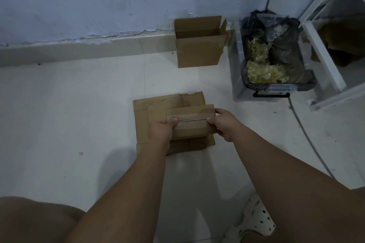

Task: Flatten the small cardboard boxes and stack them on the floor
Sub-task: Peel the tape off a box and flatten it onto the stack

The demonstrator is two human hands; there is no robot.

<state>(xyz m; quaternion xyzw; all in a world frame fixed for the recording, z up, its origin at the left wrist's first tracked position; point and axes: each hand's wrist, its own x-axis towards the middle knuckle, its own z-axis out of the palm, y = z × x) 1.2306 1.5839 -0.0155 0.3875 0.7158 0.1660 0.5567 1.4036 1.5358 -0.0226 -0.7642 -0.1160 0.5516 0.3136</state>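
Both bare arms stretched forward and down over a white tiled floor (pixel 79 114). Left hand (pixel 162 130) curled round the near-left end of a small brown cardboard box sealed with tan tape (pixel 190 122), thumb laid across the tape. Right hand (pixel 223 124) gripping the right end, fingers bent over the far edge. Box held level over a pile of flattened brown cardboard (pixel 150 116) on the floor; contact unclear. Further back, an open brown cardboard carton (pixel 197 53) upright against the wall, beside a clear plastic bin lined with a black bag (pixel 237 76).
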